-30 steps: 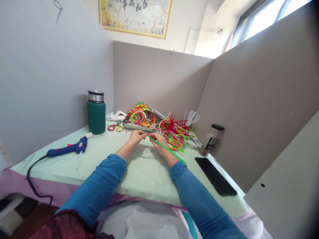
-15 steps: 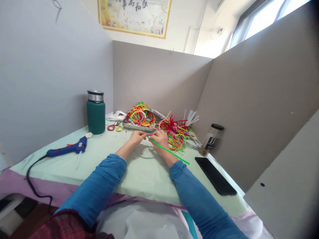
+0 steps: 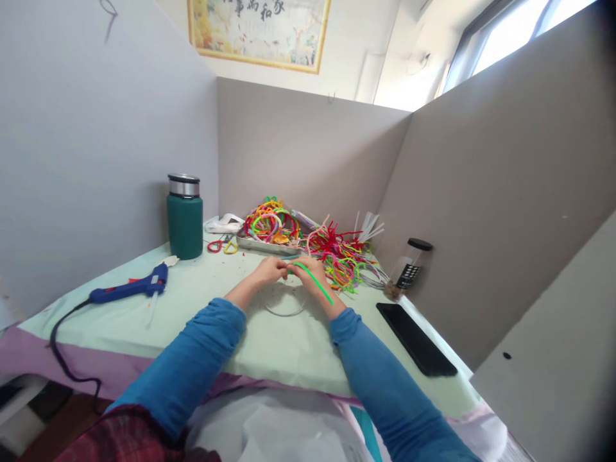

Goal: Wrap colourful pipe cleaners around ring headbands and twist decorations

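Observation:
Over the middle of the table, my left hand (image 3: 270, 271) and my right hand (image 3: 310, 274) meet, fingers pinched together. A bright green pipe cleaner (image 3: 317, 285) runs from between the fingertips back over my right hand towards the wrist. Below the hands hangs the lower curve of a thin pale hoop (image 3: 285, 314), which my left fingers appear to grip. My fingers hide the spot where the pipe cleaner meets the hoop.
Behind the hands lie a metal tray (image 3: 260, 246) of colourful wrapped rings and a heap of pipe cleaners (image 3: 337, 256). Left are a green bottle (image 3: 185, 224), a blue glue gun (image 3: 129, 290) and scissors (image 3: 215, 246). Right are a black phone (image 3: 414, 339) and a jar (image 3: 409, 269).
The green pipe cleaner's free tail has become shorter and now bends over my right hand. Both hands have shifted slightly, and the hoop has tilted a little lower.

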`<state>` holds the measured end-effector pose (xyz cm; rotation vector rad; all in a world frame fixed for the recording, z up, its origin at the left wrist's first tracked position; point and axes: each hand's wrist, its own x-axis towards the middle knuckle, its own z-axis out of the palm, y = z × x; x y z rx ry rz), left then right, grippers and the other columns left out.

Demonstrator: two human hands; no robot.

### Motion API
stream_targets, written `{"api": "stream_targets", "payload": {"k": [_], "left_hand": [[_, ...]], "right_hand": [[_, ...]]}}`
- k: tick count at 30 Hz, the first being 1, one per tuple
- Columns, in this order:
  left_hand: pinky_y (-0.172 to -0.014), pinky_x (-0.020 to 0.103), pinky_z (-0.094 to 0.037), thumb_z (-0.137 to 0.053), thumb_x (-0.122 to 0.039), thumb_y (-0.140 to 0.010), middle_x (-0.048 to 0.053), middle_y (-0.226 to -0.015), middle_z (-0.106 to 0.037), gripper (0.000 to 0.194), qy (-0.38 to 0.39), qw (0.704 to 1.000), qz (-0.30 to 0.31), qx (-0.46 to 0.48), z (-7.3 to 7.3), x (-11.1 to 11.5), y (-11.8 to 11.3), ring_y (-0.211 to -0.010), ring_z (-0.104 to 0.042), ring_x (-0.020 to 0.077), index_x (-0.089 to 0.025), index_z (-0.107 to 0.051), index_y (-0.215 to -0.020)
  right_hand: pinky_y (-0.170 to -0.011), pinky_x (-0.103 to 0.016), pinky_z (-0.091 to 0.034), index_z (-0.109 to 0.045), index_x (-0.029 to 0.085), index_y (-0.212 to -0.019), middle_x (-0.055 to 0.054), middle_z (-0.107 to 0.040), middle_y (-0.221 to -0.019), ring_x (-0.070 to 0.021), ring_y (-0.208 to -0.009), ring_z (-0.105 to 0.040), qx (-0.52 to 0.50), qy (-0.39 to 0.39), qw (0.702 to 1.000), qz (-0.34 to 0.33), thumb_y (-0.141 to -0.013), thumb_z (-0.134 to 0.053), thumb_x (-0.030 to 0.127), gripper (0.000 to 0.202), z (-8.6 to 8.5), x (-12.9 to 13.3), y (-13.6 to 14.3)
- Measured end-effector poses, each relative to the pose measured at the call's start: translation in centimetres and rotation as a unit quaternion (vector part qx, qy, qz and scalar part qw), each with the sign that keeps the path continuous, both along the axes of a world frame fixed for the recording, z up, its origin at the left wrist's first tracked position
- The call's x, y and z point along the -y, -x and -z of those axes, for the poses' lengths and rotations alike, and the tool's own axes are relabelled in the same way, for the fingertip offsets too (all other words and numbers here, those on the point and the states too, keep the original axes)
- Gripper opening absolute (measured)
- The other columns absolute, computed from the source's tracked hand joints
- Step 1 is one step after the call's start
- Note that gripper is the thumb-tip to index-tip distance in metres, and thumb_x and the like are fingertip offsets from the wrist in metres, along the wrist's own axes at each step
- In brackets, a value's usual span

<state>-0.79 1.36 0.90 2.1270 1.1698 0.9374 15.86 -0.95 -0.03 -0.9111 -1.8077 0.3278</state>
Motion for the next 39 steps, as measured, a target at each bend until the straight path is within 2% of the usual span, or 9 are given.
{"api": "stream_targets", "payload": {"k": [4, 9, 14, 19, 24, 26, 30, 34, 39], "left_hand": [[-0.052, 0.024, -0.031, -0.061, -0.032, -0.064, -0.001, -0.048, -0.055, 0.020, 0.023, 0.999, 0.047, 0.001, -0.5, 0.8, -0.2, -0.050, -0.043, 0.0115, -0.016, -0.068, -0.055], [-0.053, 0.023, -0.030, -0.058, -0.035, -0.066, -0.001, -0.053, -0.057, 0.024, 0.040, 0.996, 0.073, 0.022, -0.9, 1.6, -0.3, -0.051, -0.041, 0.0104, -0.014, -0.068, -0.058], [-0.050, 0.023, -0.026, -0.063, -0.042, -0.065, -0.002, -0.052, -0.052, 0.030, 0.070, 0.992, 0.092, 0.042, -1.2, 2.2, -0.4, -0.051, -0.037, 0.0093, -0.013, -0.068, -0.063], [-0.049, 0.024, -0.024, -0.062, -0.050, -0.066, -0.003, -0.044, -0.043, 0.038, 0.063, 0.997, 0.037, 0.037, -0.8, 1.7, -0.5, -0.047, -0.032, 0.0090, -0.013, -0.067, -0.058], [-0.048, 0.025, -0.024, -0.062, -0.044, -0.066, -0.003, -0.041, -0.042, 0.033, 0.065, 0.997, -0.003, 0.051, -0.7, 1.3, -0.5, -0.046, -0.034, 0.0100, -0.014, -0.066, -0.054], [-0.048, 0.025, -0.024, -0.061, -0.042, -0.068, -0.002, -0.040, -0.042, 0.031, 0.064, 0.996, -0.025, 0.053, -0.7, 1.3, -0.4, -0.046, -0.034, 0.0105, -0.015, -0.066, -0.054], [-0.049, 0.025, -0.027, -0.057, -0.038, -0.069, 0.000, -0.046, -0.052, 0.029, 0.048, 0.997, -0.046, 0.039, -0.5, 0.7, -0.2, -0.049, -0.041, 0.0117, -0.015, -0.065, -0.054], [-0.052, 0.024, -0.034, -0.056, -0.031, -0.068, 0.003, -0.062, -0.067, 0.019, 0.027, 0.998, -0.041, 0.039, -0.2, 0.0, -0.2, -0.057, -0.052, 0.0145, -0.016, -0.067, -0.066], [-0.055, 0.025, -0.037, -0.056, -0.026, -0.068, 0.005, -0.065, -0.070, 0.016, 0.025, 0.998, -0.050, -0.002, -0.4, 0.0, -0.3, -0.061, -0.057, 0.0169, -0.015, -0.068, -0.067]], "right_hand": [[-0.052, -0.024, -0.033, -0.060, 0.019, -0.052, 0.003, -0.050, -0.050, -0.0118, -0.052, -0.044, -0.065, 0.109, 0.991, 0.029, -0.071, -0.066, 0.040, 0.029, -0.4, 0.1, -0.6], [-0.045, -0.023, -0.027, -0.053, 0.018, -0.051, 0.005, -0.045, -0.046, -0.0089, -0.045, -0.038, -0.113, 0.170, 0.979, 0.021, -0.066, -0.067, 0.045, 0.034, -0.4, 0.2, -1.1], [-0.045, -0.022, -0.026, -0.051, 0.018, -0.049, 0.005, -0.041, -0.046, -0.0086, -0.047, -0.035, -0.107, 0.147, 0.983, 0.023, -0.066, -0.066, 0.047, 0.036, -0.6, 0.3, -0.9], [-0.046, -0.022, -0.027, -0.054, 0.018, -0.051, 0.004, -0.042, -0.047, -0.0091, -0.048, -0.036, -0.104, 0.140, 0.985, 0.003, -0.067, -0.065, 0.045, 0.033, -0.8, 0.6, -0.5], [-0.056, -0.024, -0.037, -0.067, 0.018, -0.064, 0.000, -0.060, -0.062, -0.0116, -0.058, -0.048, -0.096, 0.134, 0.986, -0.022, -0.068, -0.065, 0.037, 0.020, -0.5, 0.4, -0.3], [-0.057, -0.024, -0.038, -0.068, 0.017, -0.069, 0.000, -0.062, -0.064, -0.0120, -0.059, -0.050, -0.091, 0.141, 0.986, -0.024, -0.068, -0.065, 0.036, 0.019, -0.4, 0.3, -0.4], [-0.052, -0.023, -0.036, -0.067, 0.017, -0.069, 0.002, -0.057, -0.059, -0.0111, -0.054, -0.047, -0.057, 0.134, 0.989, -0.018, -0.074, -0.060, 0.036, 0.021, -0.1, 0.1, -0.6], [-0.057, -0.024, -0.036, -0.069, 0.019, -0.074, 0.000, -0.062, -0.066, -0.0123, -0.059, -0.051, 0.008, 0.083, 0.996, -0.002, -0.079, -0.056, 0.032, 0.019, 0.3, 0.1, -0.5], [-0.061, -0.024, -0.037, -0.070, 0.021, -0.081, -0.001, -0.066, -0.073, -0.0138, -0.065, -0.053, 0.096, 0.023, 0.995, 0.025, -0.078, -0.056, 0.022, 0.015, 0.4, 0.5, -0.1]]}}
